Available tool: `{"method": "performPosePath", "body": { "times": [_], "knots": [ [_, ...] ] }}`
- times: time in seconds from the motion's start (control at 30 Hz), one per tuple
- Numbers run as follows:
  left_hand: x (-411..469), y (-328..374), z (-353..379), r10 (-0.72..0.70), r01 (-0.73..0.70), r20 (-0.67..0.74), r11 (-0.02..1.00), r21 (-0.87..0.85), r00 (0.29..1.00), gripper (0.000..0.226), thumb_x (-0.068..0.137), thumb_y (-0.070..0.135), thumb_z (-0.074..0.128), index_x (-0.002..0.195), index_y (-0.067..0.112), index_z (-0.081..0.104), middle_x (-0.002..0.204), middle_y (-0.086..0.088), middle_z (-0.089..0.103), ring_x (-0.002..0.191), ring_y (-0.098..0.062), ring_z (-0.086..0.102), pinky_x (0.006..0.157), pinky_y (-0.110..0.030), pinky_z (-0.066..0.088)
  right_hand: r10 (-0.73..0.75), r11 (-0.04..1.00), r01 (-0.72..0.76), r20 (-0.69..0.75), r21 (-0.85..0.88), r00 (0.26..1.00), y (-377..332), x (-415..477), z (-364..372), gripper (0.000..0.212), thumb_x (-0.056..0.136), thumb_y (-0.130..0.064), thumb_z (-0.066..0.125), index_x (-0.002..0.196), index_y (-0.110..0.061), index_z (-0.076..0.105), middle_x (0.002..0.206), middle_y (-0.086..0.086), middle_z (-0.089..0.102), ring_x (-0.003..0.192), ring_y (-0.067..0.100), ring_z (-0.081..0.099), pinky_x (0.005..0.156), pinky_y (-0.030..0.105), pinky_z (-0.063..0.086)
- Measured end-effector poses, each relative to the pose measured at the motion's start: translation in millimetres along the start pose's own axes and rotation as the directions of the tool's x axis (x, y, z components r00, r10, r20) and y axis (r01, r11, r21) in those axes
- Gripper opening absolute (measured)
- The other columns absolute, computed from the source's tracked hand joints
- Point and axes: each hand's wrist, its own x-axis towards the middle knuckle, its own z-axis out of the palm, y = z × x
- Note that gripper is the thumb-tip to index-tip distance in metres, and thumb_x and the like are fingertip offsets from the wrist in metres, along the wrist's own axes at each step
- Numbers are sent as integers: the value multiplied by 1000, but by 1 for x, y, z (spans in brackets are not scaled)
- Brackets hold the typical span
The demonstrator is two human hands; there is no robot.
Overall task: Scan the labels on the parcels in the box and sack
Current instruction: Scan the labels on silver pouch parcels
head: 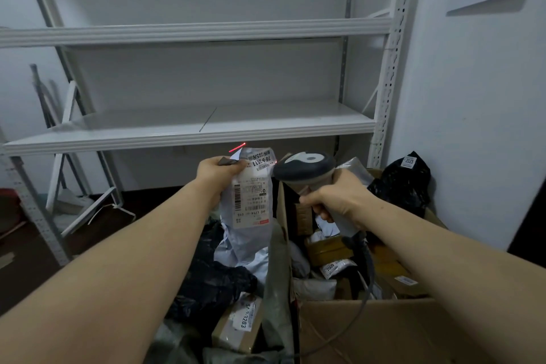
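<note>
Grey plastic parcel (251, 233) hangs from the left hand (217, 170), which pinches its top edge above the open sack (274, 284), with the printed label (252, 201) facing the camera. Red scan line (237, 147) falls at the parcel's upper corner, above the long barcode, so the likely correction is to tilt the scanner (307, 167) downward until the line crosses every bar, while keeping the film taut and flat. Right hand (339, 198) grips the scanner handle just beside the parcel, over the cardboard box (369, 331) holding other parcels.
</note>
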Motion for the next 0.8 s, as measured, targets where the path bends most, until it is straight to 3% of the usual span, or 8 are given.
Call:
{"method": "performPosePath", "body": {
  "times": [0.17,0.47,0.8],
  "knots": [
    [0,0,-1,-6,6,-14,1000,1,1000,20,82,11,73,71,12,57,77,-8,65,73,-25,61,82,-41,54,11,1000,-11,7,14,1000,0,-1,0,9,78,-2,72,74,-1,63,51,6,55,40,14,46,40,22,40],
    [1,-3,-3,-20,20,-17,1000,1,1000,22,82,11,73,68,13,56,74,-7,64,67,-23,60,74,-35,53,40,991,-41,10,127,999,0,2,4,7,77,0,71,80,3,65,52,8,54,40,14,45,41,22,40],
    [4,-5,-7,-31,32,-17,999,15,999,18,81,12,74,73,12,59,77,-8,65,70,-24,61,84,-42,53,40,993,-46,52,109,998,-2,2,8,9,77,-1,71,75,-1,62,52,7,54,39,14,46,42,24,42]
  ]
}}
